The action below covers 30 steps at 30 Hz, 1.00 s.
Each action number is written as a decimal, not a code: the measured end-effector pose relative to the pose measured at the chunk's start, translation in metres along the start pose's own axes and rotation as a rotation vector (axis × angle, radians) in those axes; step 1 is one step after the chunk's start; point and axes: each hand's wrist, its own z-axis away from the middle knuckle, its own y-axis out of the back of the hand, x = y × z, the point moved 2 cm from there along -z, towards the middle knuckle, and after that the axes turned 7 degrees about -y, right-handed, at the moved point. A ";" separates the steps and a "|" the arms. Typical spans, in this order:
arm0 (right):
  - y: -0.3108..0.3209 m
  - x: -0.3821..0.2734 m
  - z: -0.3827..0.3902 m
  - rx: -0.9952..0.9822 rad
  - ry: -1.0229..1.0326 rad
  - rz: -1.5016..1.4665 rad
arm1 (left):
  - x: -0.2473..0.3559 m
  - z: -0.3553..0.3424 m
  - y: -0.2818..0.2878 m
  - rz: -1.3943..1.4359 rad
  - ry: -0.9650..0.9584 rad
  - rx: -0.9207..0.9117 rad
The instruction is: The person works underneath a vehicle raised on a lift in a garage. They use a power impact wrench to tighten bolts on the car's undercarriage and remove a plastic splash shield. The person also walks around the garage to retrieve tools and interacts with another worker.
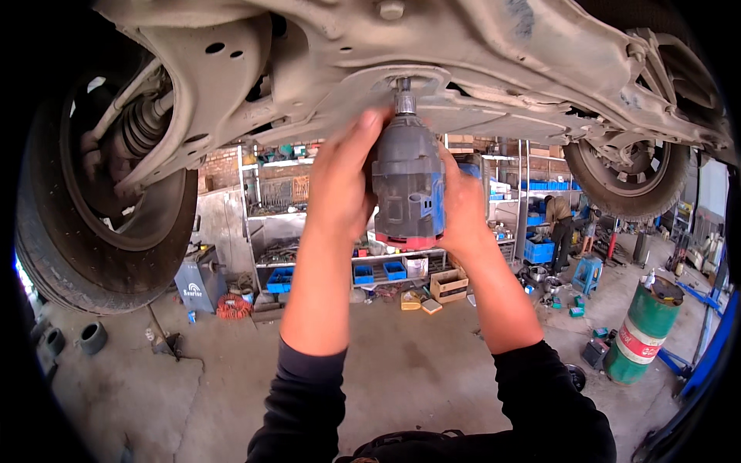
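Overhead, a cordless impact wrench (407, 181) with a dark grey body and blue and red parts points upward. Its metal socket (405, 102) meets a fastener at a round recess in the car's underbody (340, 54). My right hand (463, 197) is closed round the wrench from the right, the fingers partly hidden behind it. Along the wrench's left side is my left hand (340, 177), a finger raised toward the socket. Motion smears this hand, and I cannot tell whether it grips the tool.
A large tyre (108, 262) hangs at the left, another wheel (633, 177) at the right. Shelves (332, 216) with blue bins stand behind. A green drum (641, 332), a blue stool (588, 274) and blue lift parts (706, 347) occupy the right. Another person (559, 228) bends near the shelves.
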 end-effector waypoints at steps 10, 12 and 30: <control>-0.001 0.032 0.075 -0.054 -0.215 -0.001 | -0.004 -0.001 0.003 -0.822 -0.299 0.222; -0.011 0.027 0.102 -0.116 -0.289 -0.119 | 0.014 -0.014 0.023 -1.056 -0.827 0.331; 0.012 0.035 0.318 -0.080 -1.685 -2.132 | 0.015 -0.021 0.021 -1.117 -0.841 0.433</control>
